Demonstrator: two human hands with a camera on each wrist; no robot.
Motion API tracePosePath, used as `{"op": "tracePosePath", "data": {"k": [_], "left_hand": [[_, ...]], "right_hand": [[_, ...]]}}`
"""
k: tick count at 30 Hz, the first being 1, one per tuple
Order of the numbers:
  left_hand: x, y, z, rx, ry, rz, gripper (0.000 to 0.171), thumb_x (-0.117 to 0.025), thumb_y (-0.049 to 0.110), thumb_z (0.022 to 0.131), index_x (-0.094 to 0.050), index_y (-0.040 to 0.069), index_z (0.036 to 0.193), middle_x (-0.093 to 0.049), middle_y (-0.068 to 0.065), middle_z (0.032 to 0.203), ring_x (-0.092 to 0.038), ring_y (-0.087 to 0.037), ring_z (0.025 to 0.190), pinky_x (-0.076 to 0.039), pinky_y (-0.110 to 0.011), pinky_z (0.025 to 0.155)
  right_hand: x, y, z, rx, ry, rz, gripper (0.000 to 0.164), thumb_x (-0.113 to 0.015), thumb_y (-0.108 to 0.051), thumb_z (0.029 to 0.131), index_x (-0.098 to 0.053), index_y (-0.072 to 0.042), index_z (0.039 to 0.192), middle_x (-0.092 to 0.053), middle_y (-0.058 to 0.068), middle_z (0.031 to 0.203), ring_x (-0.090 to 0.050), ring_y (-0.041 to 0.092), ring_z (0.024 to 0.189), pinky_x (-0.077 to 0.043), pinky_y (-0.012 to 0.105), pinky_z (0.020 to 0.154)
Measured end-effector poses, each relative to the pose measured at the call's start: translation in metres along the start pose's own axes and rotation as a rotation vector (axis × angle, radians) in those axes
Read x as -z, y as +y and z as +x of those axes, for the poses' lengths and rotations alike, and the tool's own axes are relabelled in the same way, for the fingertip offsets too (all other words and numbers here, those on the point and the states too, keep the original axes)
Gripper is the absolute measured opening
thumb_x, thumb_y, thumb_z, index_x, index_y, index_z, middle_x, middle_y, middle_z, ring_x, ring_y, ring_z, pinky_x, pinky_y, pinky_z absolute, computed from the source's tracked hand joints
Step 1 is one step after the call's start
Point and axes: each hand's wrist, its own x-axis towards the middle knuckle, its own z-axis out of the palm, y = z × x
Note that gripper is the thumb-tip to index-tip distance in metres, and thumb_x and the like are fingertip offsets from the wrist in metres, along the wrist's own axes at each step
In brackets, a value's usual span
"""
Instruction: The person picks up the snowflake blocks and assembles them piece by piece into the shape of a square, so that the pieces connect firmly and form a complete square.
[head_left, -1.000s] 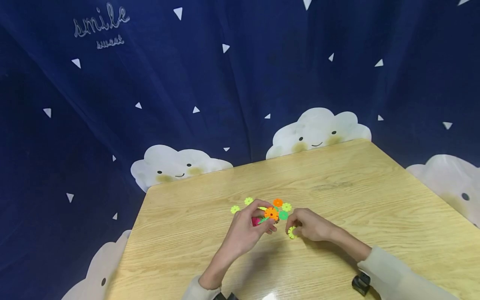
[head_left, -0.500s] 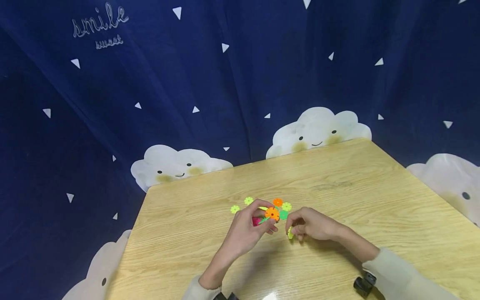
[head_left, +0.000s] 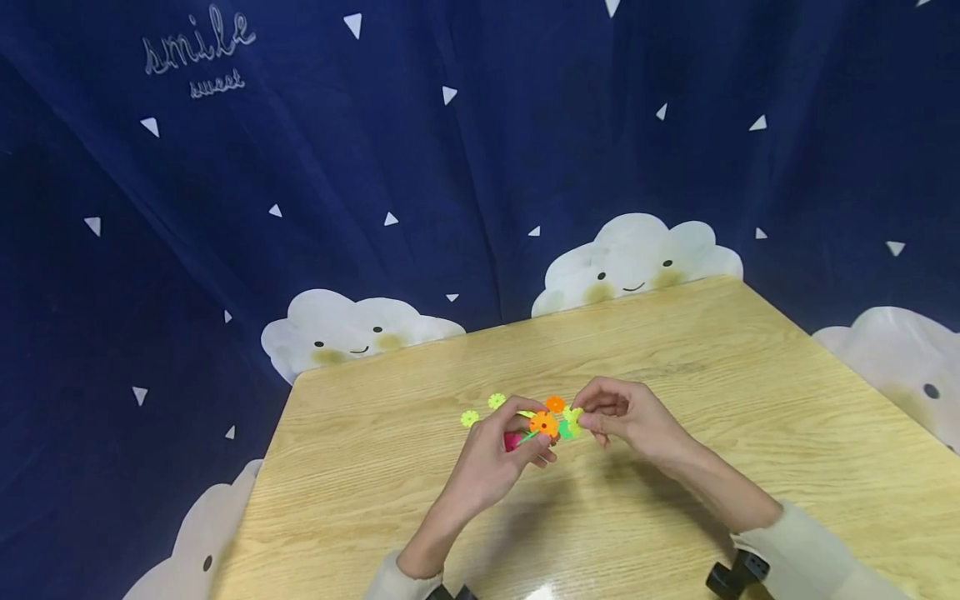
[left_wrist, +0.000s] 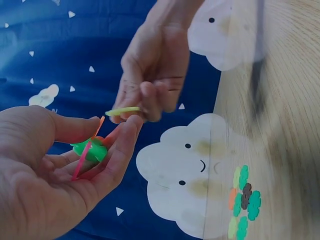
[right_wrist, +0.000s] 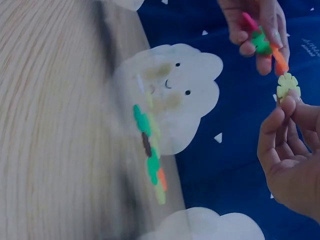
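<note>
My left hand holds up a small joined piece of notched plastic flower discs. An orange disc faces the head camera, with a pink disc behind it; between them the left wrist view shows a green disc. Close by on the right, my right hand pinches a yellow flower disc between thumb and fingertips. In the right wrist view its edge is close to the orange disc; whether they touch I cannot tell. Fingers partly cover the joined piece.
Loose discs lie on the wooden table beyond my hands: yellow ones, an orange one, green ones and a brown one. A dark blue curtain with white clouds hangs behind the table's far edge.
My right hand has turned the yellow disc and raised it from near the tabletop up toward the orange disc. My left hand has barely moved.
</note>
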Motion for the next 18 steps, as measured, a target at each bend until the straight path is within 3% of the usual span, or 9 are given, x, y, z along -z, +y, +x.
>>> {"op": "tracePosePath", "data": {"k": [8,18], "left_hand": [[0.0,0.0,0.0,-0.022,-0.018,0.017,0.034,-0.068,0.007,0.1,-0.06,0.006,0.133,-0.078,-0.006,0.096,-0.075,-0.013,0.074,-0.06,-0.026,0.073],[-0.001,0.003,-0.001,-0.057,-0.021,0.08,0.031,-0.067,0.009,0.101,-0.061,0.01,0.131,-0.078,-0.002,0.095,-0.064,-0.007,0.062,-0.052,-0.021,0.057]], "right_hand": [[-0.005,-0.015,-0.001,0.078,0.106,0.005,0.012,-0.072,-0.004,0.096,-0.067,0.0,0.105,-0.068,0.004,0.084,-0.058,0.015,0.061,-0.052,0.029,0.054],[-0.013,-0.023,-0.002,0.086,0.118,0.031,0.011,-0.073,-0.003,0.096,-0.066,0.003,0.102,-0.067,0.015,0.086,-0.058,0.014,0.062,-0.053,0.028,0.055]]}}
